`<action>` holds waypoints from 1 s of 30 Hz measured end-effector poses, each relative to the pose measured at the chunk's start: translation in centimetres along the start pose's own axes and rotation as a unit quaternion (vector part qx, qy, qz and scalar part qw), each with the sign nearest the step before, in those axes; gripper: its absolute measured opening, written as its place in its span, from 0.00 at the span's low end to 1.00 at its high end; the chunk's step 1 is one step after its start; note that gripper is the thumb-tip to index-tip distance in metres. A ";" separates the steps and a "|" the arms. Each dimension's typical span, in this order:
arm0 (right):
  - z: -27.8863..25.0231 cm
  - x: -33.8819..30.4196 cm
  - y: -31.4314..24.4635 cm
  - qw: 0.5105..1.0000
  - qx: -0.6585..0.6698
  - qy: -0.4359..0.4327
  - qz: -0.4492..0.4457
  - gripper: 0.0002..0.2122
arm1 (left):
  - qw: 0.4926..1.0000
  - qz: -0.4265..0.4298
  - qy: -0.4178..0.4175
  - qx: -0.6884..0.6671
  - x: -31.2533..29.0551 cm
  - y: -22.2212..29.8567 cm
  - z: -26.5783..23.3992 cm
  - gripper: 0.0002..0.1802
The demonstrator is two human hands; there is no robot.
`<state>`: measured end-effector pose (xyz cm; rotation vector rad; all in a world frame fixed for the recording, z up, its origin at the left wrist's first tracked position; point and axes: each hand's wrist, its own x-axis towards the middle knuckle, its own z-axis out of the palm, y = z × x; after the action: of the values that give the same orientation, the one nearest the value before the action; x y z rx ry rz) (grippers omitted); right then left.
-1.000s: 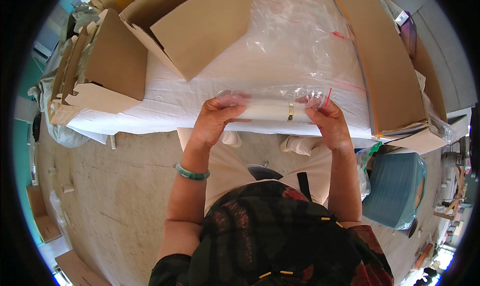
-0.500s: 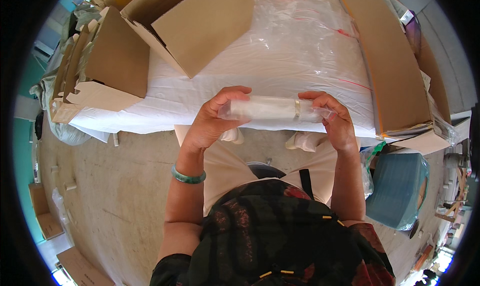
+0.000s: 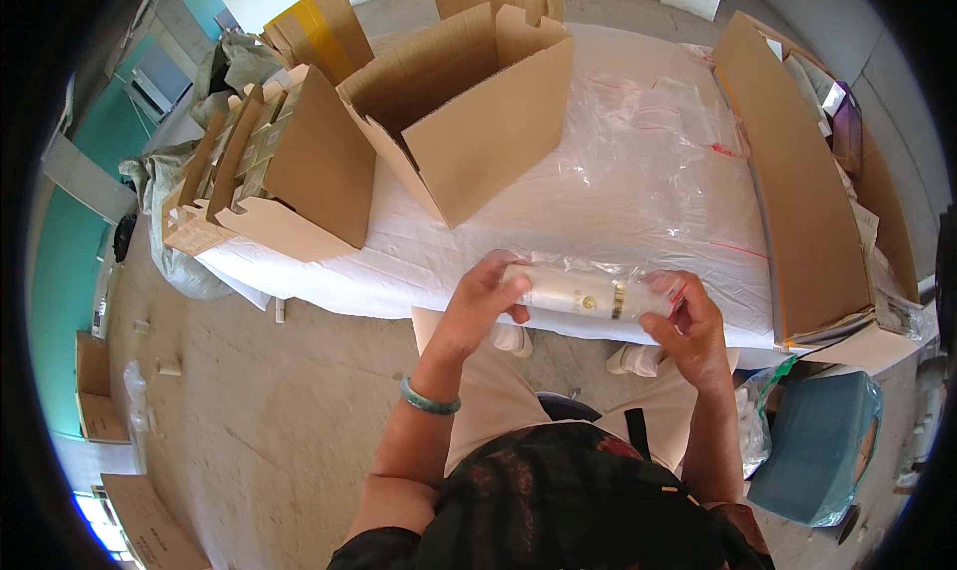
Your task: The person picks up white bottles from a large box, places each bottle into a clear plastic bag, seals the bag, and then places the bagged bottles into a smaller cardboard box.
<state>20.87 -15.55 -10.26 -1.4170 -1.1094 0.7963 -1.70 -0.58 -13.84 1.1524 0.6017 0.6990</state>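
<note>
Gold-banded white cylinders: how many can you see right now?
1: the white cylinder, inside a clear bag, held between the left hand and right hand. Others could be hidden in the cardboard boxes.

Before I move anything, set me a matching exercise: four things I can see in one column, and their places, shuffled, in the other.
Things
1. bagged white tube
2. green bangle
3. flat clear bags
4. blue-green bundle

Places
A. spread on the white cloth
B. to the right of the right forearm
C. between the left hand and the right hand
D. around the left wrist

Pairs: 1-C, 2-D, 3-A, 4-B
</note>
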 end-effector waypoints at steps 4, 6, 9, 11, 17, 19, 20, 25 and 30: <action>-0.7 0.5 0.7 0.998 0.049 0.032 0.024 0.12 | 0.991 0.106 -0.060 0.047 -0.2 0.3 0.8 0.18; -0.7 0.5 0.8 0.995 0.096 0.032 0.026 0.13 | 0.995 0.082 -0.046 0.039 0.0 -0.2 0.4 0.21; -0.3 -0.1 -0.6 0.992 0.122 -0.003 -0.015 0.21 | 0.999 0.051 0.011 0.002 -0.1 0.0 0.8 0.20; -0.1 -0.3 -0.7 0.994 0.099 0.000 -0.040 0.23 | 1.000 0.019 0.015 0.016 -0.1 -0.1 0.8 0.20; -1.8 -0.4 1.4 0.990 0.114 0.041 -0.072 0.22 | 0.950 0.102 0.036 0.293 0.6 2.1 1.3 0.17; -2.6 -0.4 1.0 0.989 0.120 0.056 -0.058 0.21 | 0.890 0.224 0.121 0.379 1.2 4.3 2.0 0.16; -3.0 -0.5 0.6 0.989 0.122 0.065 -0.050 0.21 | 0.843 0.312 0.152 0.412 1.8 6.1 2.2 0.16; -4.5 -1.3 -0.4 0.985 0.121 0.111 -0.049 0.20 | 0.550 0.494 0.221 0.636 7.2 13.8 2.2 0.17; -5.3 -1.9 -0.8 0.985 0.102 0.131 -0.053 0.20 | 0.606 0.258 0.208 0.723 8.0 15.0 -2.0 0.15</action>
<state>24.98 -19.21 -8.89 -1.2392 -0.8672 0.6096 -0.73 10.36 -0.72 2.8244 1.3651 0.9703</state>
